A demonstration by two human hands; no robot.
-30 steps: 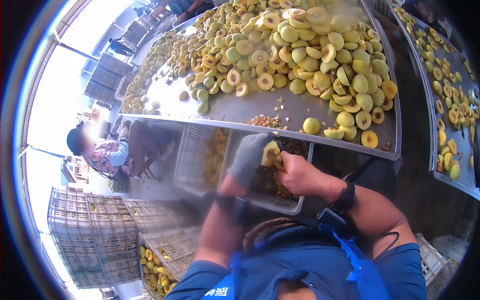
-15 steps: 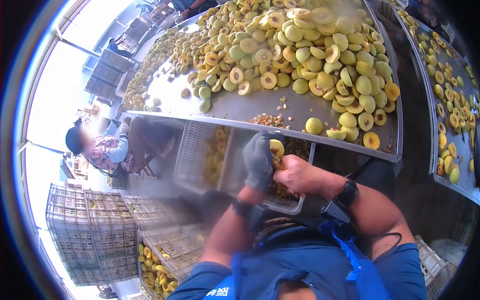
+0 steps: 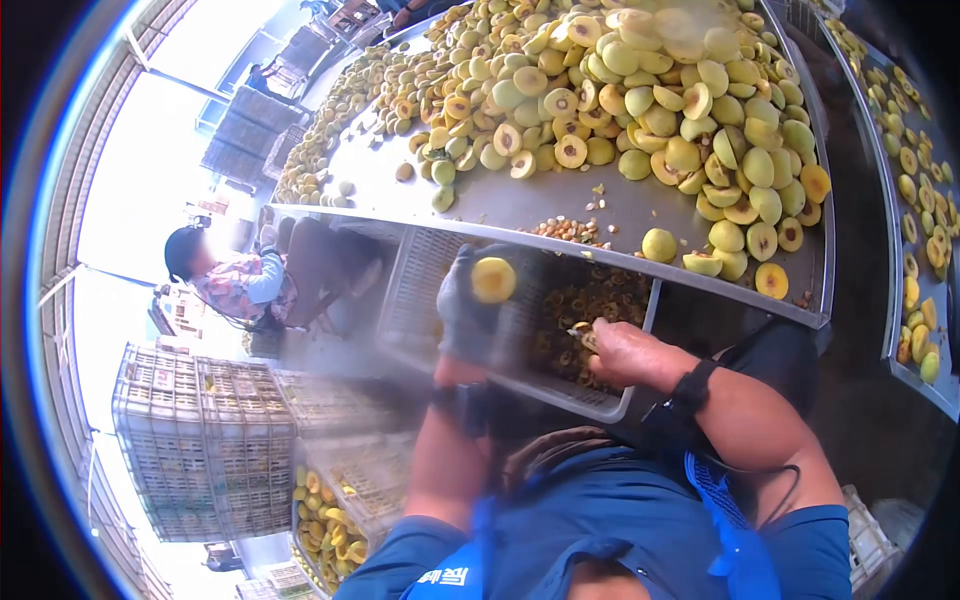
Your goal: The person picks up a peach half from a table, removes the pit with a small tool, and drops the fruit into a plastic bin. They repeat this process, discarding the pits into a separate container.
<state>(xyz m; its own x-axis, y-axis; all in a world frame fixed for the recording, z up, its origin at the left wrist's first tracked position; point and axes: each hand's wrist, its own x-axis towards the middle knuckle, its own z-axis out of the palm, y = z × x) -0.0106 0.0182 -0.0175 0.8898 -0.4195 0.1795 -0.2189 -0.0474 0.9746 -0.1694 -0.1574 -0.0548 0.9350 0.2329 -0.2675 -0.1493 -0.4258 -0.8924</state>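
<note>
My left hand (image 3: 463,310), in a grey glove, holds a peach half (image 3: 493,281) with its yellow cut face upward, over the crates beside the table edge. My bare right hand (image 3: 630,353) is closed around a small tool with a shiny tip (image 3: 578,333); its exact kind is hard to make out. It is above a crate (image 3: 590,404) holding dark brownish scraps (image 3: 566,312). Against this crate stands a white crate (image 3: 405,290), blurred, on the left. On the metal table, a small heap of pits (image 3: 566,230) lies near the edge.
A metal table (image 3: 480,208) bears a large pile of halved peaches (image 3: 640,100). Another table with halves (image 3: 915,220) stands right. Stacked crates (image 3: 200,440) and a crate of fruit (image 3: 325,520) are at left. A seated person (image 3: 240,280) works at the far left.
My hands have come apart. The left has moved left with the peach half and turned its cut face up; the right has moved slightly right over the scrap crate. The view has shifted.
</note>
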